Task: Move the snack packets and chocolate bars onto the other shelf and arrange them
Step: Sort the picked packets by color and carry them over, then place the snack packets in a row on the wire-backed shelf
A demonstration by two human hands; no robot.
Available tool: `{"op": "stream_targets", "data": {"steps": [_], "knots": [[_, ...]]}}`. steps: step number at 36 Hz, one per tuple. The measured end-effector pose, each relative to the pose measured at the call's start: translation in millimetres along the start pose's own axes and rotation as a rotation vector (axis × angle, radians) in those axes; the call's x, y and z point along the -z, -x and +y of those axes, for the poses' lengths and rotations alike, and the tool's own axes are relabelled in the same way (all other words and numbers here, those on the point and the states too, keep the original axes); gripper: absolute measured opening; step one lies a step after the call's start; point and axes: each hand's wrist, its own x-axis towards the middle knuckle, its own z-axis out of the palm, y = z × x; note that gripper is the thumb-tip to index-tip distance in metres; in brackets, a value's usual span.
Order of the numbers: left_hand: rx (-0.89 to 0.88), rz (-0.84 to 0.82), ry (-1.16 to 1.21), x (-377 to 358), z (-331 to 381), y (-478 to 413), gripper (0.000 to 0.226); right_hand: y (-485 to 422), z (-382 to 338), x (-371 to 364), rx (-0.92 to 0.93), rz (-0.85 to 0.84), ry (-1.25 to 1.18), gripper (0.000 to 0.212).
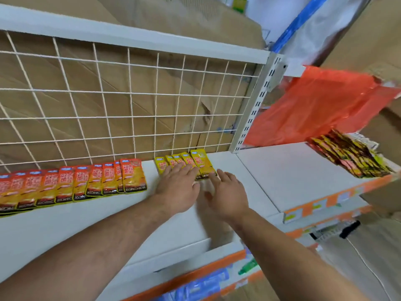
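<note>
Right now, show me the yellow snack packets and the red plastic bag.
Yellow snack packets (200, 161): head view, rightmost packet's face.
Red plastic bag (314, 105): head view, middle of the sheet.

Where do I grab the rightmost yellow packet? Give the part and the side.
Probably pinch its free right long edge, coming from the right. The rightmost yellow packet lies flat on the shelf, topmost in the overlapping row, with bare shelf only on that side. The left hand lies over the row's lower left; the right hand sits open beside that edge.
</note>
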Motion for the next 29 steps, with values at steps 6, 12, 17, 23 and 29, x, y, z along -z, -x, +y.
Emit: {"op": "stream_targets", "data": {"steps": [6, 12, 17, 23, 29], "knots": [[-0.045, -0.022, -0.019, -15, 88, -17, 0.058, 29, 90, 5, -0.077, 0.012, -0.034, 0.062], [-0.055, -0.051, 0.013, -35, 184, -37, 0.058, 64, 197, 22, -0.129, 0.021, -0.024, 0.064], [-0.093, -0.031, 0.040, -44, 256, -54, 0.058, 84, 276, 39, -0.163, 0.015, -0.001, 0.064], [-0.164, -0.040, 0.008, -55, 321, -77, 0.058, 99, 340, 48, -0.199, 0.017, -0.034, 0.062], [-0.251, -0.048, -0.018, -73, 369, -113, 0.054, 98, 395, 37, -0.296, 0.016, -0.130, 0.063]]}}
